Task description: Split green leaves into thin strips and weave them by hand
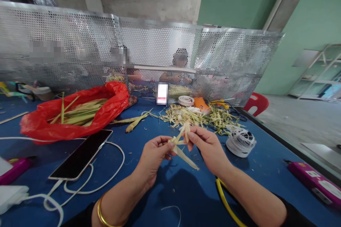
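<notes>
Pale strips of dried leaf, like corn husk [188,159], are pinched between both hands above the blue table. My left hand [156,152] has thumb and fingers closed on the strips' crossing. Just to its right, my right hand [204,143] is closed on the upper end of the same piece, which loops up past the fingertips. One strip hangs down and to the right below the hands. Beyond them lies a heap of leaf scraps [178,113]. A red plastic bag [71,133] at the left holds long green-yellow leaves [90,110], and a few loose leaves [133,123] lie beside it.
A black phone [82,154] with white cables lies at left. A white spool of strip [241,142], a yellow tube [225,202] and a purple tool [311,181] are at right. A perforated metal screen [157,42] stands behind, with people beyond it.
</notes>
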Demonstrator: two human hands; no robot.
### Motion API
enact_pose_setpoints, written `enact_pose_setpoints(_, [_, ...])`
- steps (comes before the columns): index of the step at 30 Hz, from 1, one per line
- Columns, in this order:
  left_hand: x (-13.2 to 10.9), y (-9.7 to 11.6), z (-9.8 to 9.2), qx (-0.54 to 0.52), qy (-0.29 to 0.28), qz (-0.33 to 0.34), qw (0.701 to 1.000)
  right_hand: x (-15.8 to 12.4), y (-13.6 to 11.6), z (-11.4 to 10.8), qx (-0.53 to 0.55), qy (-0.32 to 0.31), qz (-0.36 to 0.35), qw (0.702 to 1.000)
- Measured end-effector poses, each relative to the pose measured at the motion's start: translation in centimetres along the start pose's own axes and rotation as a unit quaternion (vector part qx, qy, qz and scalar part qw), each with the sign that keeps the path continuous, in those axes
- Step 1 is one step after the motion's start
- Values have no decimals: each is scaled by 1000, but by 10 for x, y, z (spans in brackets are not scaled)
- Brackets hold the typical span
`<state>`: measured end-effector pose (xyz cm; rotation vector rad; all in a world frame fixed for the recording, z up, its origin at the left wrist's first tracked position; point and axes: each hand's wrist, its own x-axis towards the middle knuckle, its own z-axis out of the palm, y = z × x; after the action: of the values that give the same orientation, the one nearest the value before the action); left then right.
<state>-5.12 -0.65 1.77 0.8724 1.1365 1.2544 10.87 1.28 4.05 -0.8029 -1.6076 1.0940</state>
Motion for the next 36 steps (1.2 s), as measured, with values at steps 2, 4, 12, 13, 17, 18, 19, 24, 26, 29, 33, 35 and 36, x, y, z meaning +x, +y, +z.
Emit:
enact_pose_setpoints(2, [0,0,0,-12,7,4,1000,0,0,0,-58,-3,21,998])
enact_pose_setpoints(4, [-1,1,1,-28,13,1,1000,-1,2,-1,-101,-5,41,994])
enact_pose_setpoints(12, [0,2,2,-67,21,-22,997,-3,4,-2,-221,13,21,975])
enact_pose_setpoints(13, [0,1,2,-66,20,-22,997,-3,5,-2,-229,11,20,973])
enact_pose_setpoints(17, [-2,2,3,-62,19,-19,998,-2,6,-2,-237,-6,28,971])
enact_pose_setpoints(18, [-2,2,3,-58,18,-17,998,-2,7,-2,-237,-4,26,971])
enact_pose_setpoints(19, [-3,2,3,-52,16,-14,998,-2,7,-1,-237,-2,23,971])
enact_pose_setpoints(24, [-5,0,5,-27,7,-7,1000,-2,8,1,-238,3,7,971])
enact_pose_setpoints(26, [-5,-1,6,-19,5,-5,1000,-3,10,3,-245,5,-1,970])
enact_pose_setpoints(29, [-5,-2,6,-14,-2,4,1000,-5,12,5,-240,11,10,971])
enact_pose_setpoints(33, [-6,-4,8,9,-4,16,1000,-7,15,6,-216,2,39,976])
enact_pose_setpoints(35, [-7,-4,9,40,-3,31,999,-7,15,5,-225,-10,32,974])
enact_pose_setpoints(36, [-7,-4,9,58,-4,39,998,-7,14,5,-237,-16,21,971])
